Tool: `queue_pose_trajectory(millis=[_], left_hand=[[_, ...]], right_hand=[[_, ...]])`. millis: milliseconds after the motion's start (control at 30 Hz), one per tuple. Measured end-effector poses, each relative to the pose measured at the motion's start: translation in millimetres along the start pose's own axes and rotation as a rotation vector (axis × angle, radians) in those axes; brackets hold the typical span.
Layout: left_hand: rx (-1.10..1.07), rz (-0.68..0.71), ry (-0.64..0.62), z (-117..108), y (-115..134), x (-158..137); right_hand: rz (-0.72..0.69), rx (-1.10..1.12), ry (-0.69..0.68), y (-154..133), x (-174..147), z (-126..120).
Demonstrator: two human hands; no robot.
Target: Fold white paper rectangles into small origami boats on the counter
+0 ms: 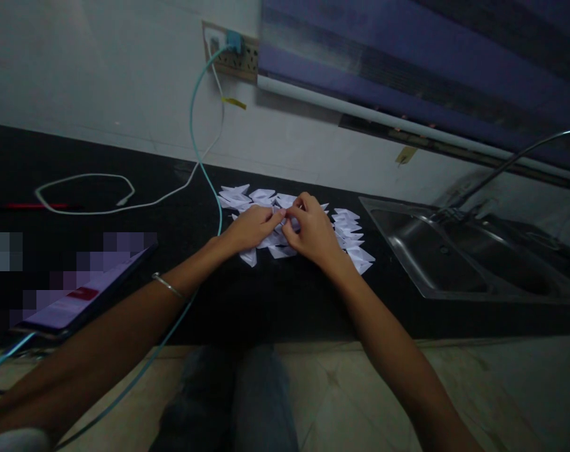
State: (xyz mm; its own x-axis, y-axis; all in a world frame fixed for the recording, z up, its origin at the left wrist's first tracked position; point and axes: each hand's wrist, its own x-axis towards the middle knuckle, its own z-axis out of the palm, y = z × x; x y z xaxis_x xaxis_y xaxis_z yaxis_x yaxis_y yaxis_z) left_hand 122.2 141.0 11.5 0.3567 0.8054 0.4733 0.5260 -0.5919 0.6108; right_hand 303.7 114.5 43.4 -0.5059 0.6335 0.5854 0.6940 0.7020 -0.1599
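Many crisp white folded papers (273,240), angular and pointed, lie overlapping on the smooth black worktop (275,301), too jumbled to count; one column of them stands apart, near the metal sink (391,238). The left hand (252,227) and right hand (313,231) meet above the main cluster, each grip drawn almost closed, thumbs and fingertips bunched; whether a piece is pinched between them I cannot tell. Two basins form the sink, their contents too dark to make out. Two cables, one white (91,213), one teal (219,204), curve across.
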Motion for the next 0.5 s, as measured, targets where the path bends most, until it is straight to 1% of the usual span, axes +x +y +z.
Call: queue_pose_trajectory(millis=[133, 200, 333, 433, 500], left_hand=[[0.027, 0.036, 0.002, -0.3, -3.0, -0.8], [0.019, 0.049, -0.016, -0.7, -2.8, -1.1], [-0.015, 0.079, -0.11, -2.5, -2.6, -2.4], [-0.076, 0.113, -0.18, -8.1, -4.0, -3.0], [-0.157, 0.106, -0.169, -14.6, -6.4, -2.1]], right_hand=[[-0.026, 0.062, -0.078, 0.8, 0.1, 0.9], [-0.018, 0.091, -0.088, 2.9, 1.1, 1.5], [0.025, 0.075, -0.101, 2.5, 1.9, 2.9], [0.014, 0.054, -0.125, -1.0, 1.0, 4.6], [-0.006, 0.031, -0.125, -2.2, 1.1, 6.6]])
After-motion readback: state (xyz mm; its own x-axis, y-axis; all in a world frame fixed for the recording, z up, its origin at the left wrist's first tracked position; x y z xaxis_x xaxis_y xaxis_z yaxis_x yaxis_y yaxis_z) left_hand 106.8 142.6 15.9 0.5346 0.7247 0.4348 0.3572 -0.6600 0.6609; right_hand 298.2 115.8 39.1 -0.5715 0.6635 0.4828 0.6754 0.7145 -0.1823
